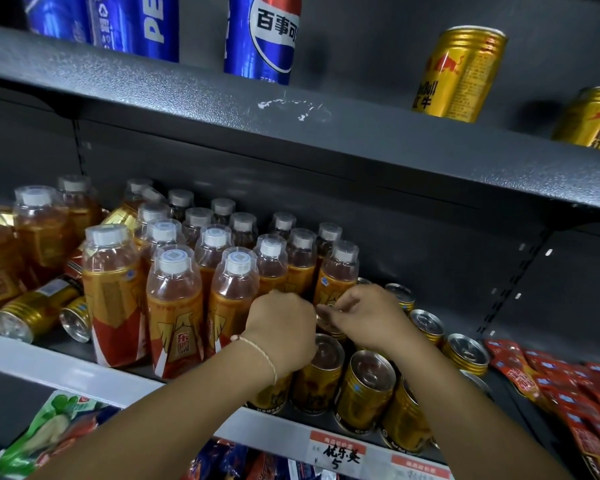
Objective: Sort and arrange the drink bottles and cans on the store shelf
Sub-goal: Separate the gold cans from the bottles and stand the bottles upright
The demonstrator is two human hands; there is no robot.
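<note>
Several orange drink bottles (236, 289) with white caps stand in rows on the middle shelf (49, 362). To their right stand several upright gold cans (364, 386). My left hand (281, 327) hovers over the front cans with its fingers curled down and hidden behind the back of the hand. It meets my right hand (364, 317) at a gold can (328, 327) between them. My right thumb and fingers pinch that can's top rim. At the far left two gold cans (32, 313) lie on their sides among the bottles.
The upper shelf carries blue Pepsi cans (264, 39) and two gold Red Bull cans (458, 74). Red snack packets (568, 382) lie right of the cans. A price tag (340, 455) hangs on the shelf edge, with a green packet (56, 431) below.
</note>
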